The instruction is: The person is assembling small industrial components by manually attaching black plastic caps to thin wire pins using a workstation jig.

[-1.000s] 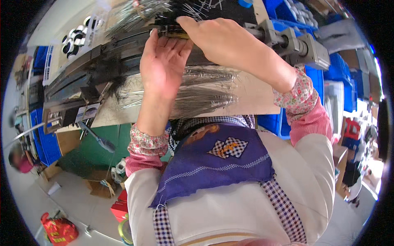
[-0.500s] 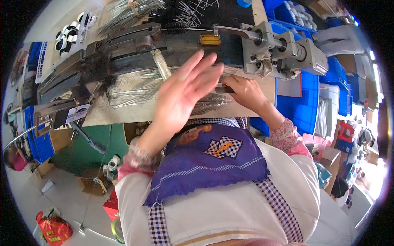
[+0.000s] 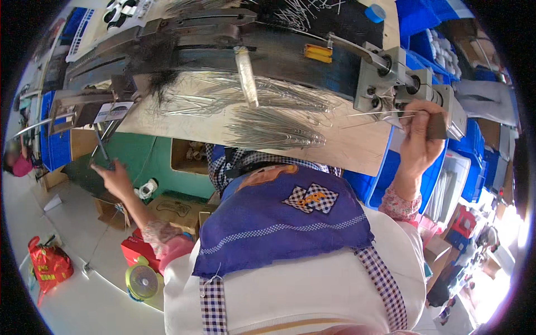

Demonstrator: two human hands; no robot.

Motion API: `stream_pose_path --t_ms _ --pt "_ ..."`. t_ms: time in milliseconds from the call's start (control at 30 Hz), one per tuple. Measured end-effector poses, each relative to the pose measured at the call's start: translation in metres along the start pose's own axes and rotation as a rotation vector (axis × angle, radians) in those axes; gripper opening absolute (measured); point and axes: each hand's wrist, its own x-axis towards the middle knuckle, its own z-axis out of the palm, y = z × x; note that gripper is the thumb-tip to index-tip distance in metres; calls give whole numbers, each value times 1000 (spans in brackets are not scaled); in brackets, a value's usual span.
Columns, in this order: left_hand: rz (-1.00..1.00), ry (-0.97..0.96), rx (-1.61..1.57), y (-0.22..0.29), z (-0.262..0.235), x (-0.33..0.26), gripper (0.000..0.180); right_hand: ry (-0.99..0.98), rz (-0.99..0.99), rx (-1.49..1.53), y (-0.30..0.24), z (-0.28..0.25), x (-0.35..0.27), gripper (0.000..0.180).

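Long dark metal machine runs along the far edge of the pale wooden worktop, its grey metal block head at the right end. Bundles of thin silver wire rods lie loose mid-worktop, near the front edge. Right hand is at the right corner, fingers curled shut around a grey handle on the block head. Left hand reaches below the left front edge, fingers pinched narrow on a thin dark lever.
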Motion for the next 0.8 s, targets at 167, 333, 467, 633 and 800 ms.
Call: stream_pose_path --t_ms 167,333,467,633,800 --pt "644 244 -187 85 9 -69 77 -7 66 -89 -15 16 9 8" --pt "1173 -494 -1114 211 -75 -170 56 -371 -108 60 -46 88 20 15" --pt "959 -1114 -1047 220 -70 -146 27 -440 -241 -17 -67 99 33 16" --pt "890 -700 -1232 208 -9 -130 24 -365 -464 -587 -11 69 74 13" --pt "211 -1406 -1429 244 -17 -176 25 -499 -611 -701 5 87 75 25"
